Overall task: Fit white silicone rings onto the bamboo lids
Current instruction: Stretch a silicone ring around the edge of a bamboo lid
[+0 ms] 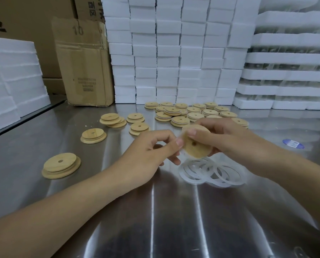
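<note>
Loose silicone rings (211,172) lie overlapped on the desk (118,211) just below both hands, so lifting one may drag a neighbour along. Above them the right hand (228,138) grips a bamboo lid (196,148) by its edge while the left hand (149,151) pinches at the lid's left rim, where blur hides any ring. Uneven stretching could leave it twisted or let it snap off. Bare lids (61,165) wait at left, and the lid pile (194,112) sits far behind.

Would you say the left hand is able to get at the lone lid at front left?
Probably yes: only bare table lies between the left hand and that lone lid. It must first let go of the held lid, which the right hand also holds.
</note>
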`<state>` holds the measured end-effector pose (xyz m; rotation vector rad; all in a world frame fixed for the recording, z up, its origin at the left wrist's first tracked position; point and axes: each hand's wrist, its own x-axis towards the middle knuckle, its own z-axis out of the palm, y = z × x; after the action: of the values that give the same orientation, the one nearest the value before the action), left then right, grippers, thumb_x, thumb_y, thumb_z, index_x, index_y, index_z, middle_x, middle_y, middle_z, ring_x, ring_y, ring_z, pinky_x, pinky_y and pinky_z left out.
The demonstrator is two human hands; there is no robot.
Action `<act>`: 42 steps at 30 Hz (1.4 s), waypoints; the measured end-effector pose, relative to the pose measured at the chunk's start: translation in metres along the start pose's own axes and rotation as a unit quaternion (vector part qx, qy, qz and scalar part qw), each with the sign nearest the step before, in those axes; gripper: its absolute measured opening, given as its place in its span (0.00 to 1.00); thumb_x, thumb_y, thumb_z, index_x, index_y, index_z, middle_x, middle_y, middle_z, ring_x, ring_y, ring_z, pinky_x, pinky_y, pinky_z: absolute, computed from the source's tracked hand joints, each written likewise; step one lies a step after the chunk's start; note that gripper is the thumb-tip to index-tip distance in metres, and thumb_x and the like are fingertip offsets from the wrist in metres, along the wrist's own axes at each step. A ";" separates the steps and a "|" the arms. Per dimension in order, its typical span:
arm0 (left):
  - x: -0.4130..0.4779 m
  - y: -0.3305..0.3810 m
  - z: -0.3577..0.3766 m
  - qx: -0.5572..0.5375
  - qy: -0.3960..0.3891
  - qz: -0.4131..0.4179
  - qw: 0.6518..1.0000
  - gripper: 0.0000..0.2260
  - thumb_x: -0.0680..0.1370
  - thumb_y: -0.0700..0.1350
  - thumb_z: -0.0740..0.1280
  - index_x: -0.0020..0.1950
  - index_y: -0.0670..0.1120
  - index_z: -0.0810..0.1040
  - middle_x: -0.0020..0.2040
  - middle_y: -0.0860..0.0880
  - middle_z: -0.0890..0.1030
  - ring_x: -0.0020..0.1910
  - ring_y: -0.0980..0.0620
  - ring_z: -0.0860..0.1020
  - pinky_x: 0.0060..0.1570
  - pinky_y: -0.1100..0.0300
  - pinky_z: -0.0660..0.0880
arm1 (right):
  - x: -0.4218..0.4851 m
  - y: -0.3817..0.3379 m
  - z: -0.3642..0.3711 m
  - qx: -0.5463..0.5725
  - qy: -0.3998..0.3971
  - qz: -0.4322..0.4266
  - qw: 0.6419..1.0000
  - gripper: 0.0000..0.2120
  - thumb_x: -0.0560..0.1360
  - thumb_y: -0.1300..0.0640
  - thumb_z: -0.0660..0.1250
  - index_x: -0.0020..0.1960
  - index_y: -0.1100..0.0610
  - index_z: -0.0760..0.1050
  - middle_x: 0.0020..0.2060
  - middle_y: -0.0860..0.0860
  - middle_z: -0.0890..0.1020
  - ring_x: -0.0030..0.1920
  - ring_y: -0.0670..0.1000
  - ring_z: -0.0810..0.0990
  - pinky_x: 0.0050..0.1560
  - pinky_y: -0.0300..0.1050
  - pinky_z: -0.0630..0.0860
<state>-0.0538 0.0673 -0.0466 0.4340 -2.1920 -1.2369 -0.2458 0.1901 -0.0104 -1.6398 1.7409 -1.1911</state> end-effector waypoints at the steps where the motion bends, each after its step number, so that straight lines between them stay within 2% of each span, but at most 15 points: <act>1: 0.000 0.001 0.000 -0.005 -0.015 0.003 1.000 0.14 0.83 0.55 0.67 0.41 0.49 0.80 0.40 0.54 0.83 0.44 0.53 0.87 0.43 0.57 0.75 | 0.001 0.000 0.002 0.015 -0.005 -0.009 1.000 0.19 0.80 0.39 0.70 0.50 0.55 0.85 0.42 0.50 0.84 0.42 0.46 0.81 0.44 0.39 0.78; 3: 0.000 0.003 -0.001 -0.031 -0.038 0.003 0.999 0.16 0.84 0.56 0.68 0.44 0.46 0.80 0.41 0.53 0.83 0.44 0.52 0.87 0.43 0.59 0.75 | 0.001 -0.002 0.005 0.068 0.013 -0.019 0.997 0.20 0.80 0.43 0.68 0.46 0.58 0.85 0.38 0.53 0.82 0.39 0.47 0.80 0.41 0.37 0.77; 7: 0.000 0.010 -0.006 -0.069 -0.051 0.001 0.996 0.16 0.82 0.55 0.68 0.46 0.42 0.82 0.42 0.51 0.84 0.41 0.52 0.84 0.45 0.58 0.75 | 0.002 -0.001 0.007 0.147 0.038 -0.010 0.988 0.17 0.79 0.45 0.68 0.43 0.55 0.86 0.38 0.52 0.85 0.39 0.48 0.82 0.42 0.37 0.79; 12: 0.000 0.006 0.001 -0.091 -0.017 -0.017 0.996 0.14 0.78 0.54 0.73 0.43 0.43 0.87 0.29 0.46 0.81 0.25 0.52 0.76 0.30 0.65 0.74 | 0.002 0.004 0.015 0.111 0.055 -0.009 0.992 0.21 0.83 0.48 0.67 0.45 0.67 0.81 0.36 0.55 0.79 0.37 0.49 0.77 0.37 0.37 0.75; 17: -0.004 0.003 0.001 -0.080 -0.033 -0.035 0.996 0.11 0.79 0.52 0.75 0.44 0.45 0.89 0.32 0.45 0.86 0.27 0.54 0.80 0.31 0.71 0.73 | 0.001 0.004 0.021 0.042 0.071 -0.048 0.995 0.23 0.84 0.48 0.66 0.45 0.69 0.77 0.36 0.62 0.75 0.36 0.51 0.74 0.38 0.42 0.72; 20: -0.002 0.005 0.000 -0.083 -0.046 -0.037 0.995 0.10 0.78 0.52 0.75 0.45 0.46 0.89 0.34 0.45 0.87 0.30 0.54 0.82 0.37 0.63 0.75 | 0.000 0.001 0.021 0.060 0.089 -0.050 0.993 0.23 0.84 0.48 0.66 0.43 0.67 0.77 0.34 0.57 0.75 0.36 0.50 0.73 0.38 0.40 0.70; 22: -0.001 0.006 -0.002 -0.088 -0.059 -0.039 0.994 0.11 0.76 0.55 0.76 0.45 0.49 0.89 0.35 0.46 0.87 0.31 0.54 0.82 0.41 0.57 0.75 | 0.001 0.003 0.020 0.118 0.102 -0.037 0.987 0.25 0.84 0.47 0.66 0.46 0.70 0.79 0.36 0.63 0.78 0.38 0.53 0.76 0.41 0.41 0.73; 24: -0.003 0.008 -0.004 -0.098 -0.070 -0.040 0.992 0.11 0.76 0.57 0.76 0.45 0.50 0.90 0.36 0.46 0.87 0.33 0.54 0.82 0.44 0.53 0.76 | 0.002 0.004 0.022 0.152 0.107 -0.024 0.982 0.27 0.83 0.45 0.66 0.48 0.72 0.78 0.39 0.67 0.78 0.40 0.55 0.77 0.46 0.46 0.73; 27: -0.004 0.007 -0.002 -0.111 -0.059 -0.048 0.991 0.13 0.75 0.58 0.76 0.46 0.49 0.90 0.36 0.46 0.87 0.33 0.54 0.81 0.46 0.51 0.74 | 0.002 0.005 0.025 0.138 0.103 -0.022 0.985 0.25 0.84 0.46 0.66 0.40 0.67 0.76 0.34 0.56 0.75 0.36 0.50 0.74 0.39 0.38 0.72; 30: -0.004 0.004 -0.001 -0.116 -0.035 -0.041 0.992 0.13 0.76 0.58 0.76 0.46 0.49 0.90 0.35 0.47 0.86 0.32 0.54 0.80 0.43 0.54 0.74 | 0.003 0.006 0.026 0.103 0.107 -0.036 0.988 0.25 0.85 0.45 0.65 0.42 0.67 0.75 0.34 0.54 0.72 0.33 0.47 0.70 0.33 0.35 0.69; 32: -0.003 0.003 -0.001 -0.119 -0.017 -0.037 0.992 0.12 0.77 0.57 0.77 0.47 0.49 0.90 0.36 0.47 0.87 0.32 0.55 0.80 0.42 0.57 0.73 | 0.003 0.006 0.025 0.097 0.106 -0.036 0.989 0.25 0.85 0.45 0.64 0.45 0.68 0.77 0.34 0.53 0.72 0.33 0.47 0.70 0.33 0.35 0.70; 35: -0.002 0.002 -0.002 -0.128 -0.009 -0.045 0.991 0.10 0.75 0.56 0.79 0.48 0.50 0.90 0.36 0.46 0.87 0.32 0.54 0.80 0.43 0.55 0.73 | 0.004 0.004 0.023 0.089 0.119 -0.030 0.988 0.23 0.85 0.45 0.64 0.42 0.63 0.77 0.32 0.48 0.72 0.33 0.45 0.70 0.33 0.35 0.69; 37: -0.002 0.001 -0.001 -0.131 -0.008 -0.053 0.990 0.09 0.74 0.54 0.80 0.49 0.50 0.90 0.36 0.46 0.87 0.32 0.54 0.80 0.42 0.55 0.74 | 0.004 0.004 0.021 0.083 0.126 -0.028 0.988 0.23 0.85 0.44 0.64 0.43 0.63 0.77 0.33 0.48 0.72 0.34 0.45 0.70 0.34 0.37 0.69; 39: -0.001 0.001 -0.001 -0.127 -0.007 -0.063 0.990 0.07 0.75 0.51 0.80 0.48 0.49 0.90 0.35 0.46 0.87 0.31 0.54 0.79 0.39 0.61 0.75 | 0.003 0.003 0.022 0.076 0.126 -0.031 0.989 0.23 0.84 0.44 0.64 0.44 0.64 0.77 0.34 0.50 0.72 0.35 0.46 0.70 0.37 0.41 0.70; 42: 0.001 0.002 -0.003 -0.116 -0.011 -0.089 0.989 0.04 0.76 0.49 0.79 0.45 0.50 0.90 0.33 0.48 0.85 0.31 0.55 0.79 0.37 0.65 0.75 | 0.002 0.001 0.023 0.072 0.131 -0.050 0.987 0.27 0.85 0.44 0.64 0.48 0.70 0.74 0.37 0.62 0.70 0.39 0.53 0.68 0.43 0.51 0.67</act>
<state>-0.0527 0.0663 -0.0437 0.5301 -2.0300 -1.5787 -0.2281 0.1820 -0.0231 -1.5575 1.6927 -1.6045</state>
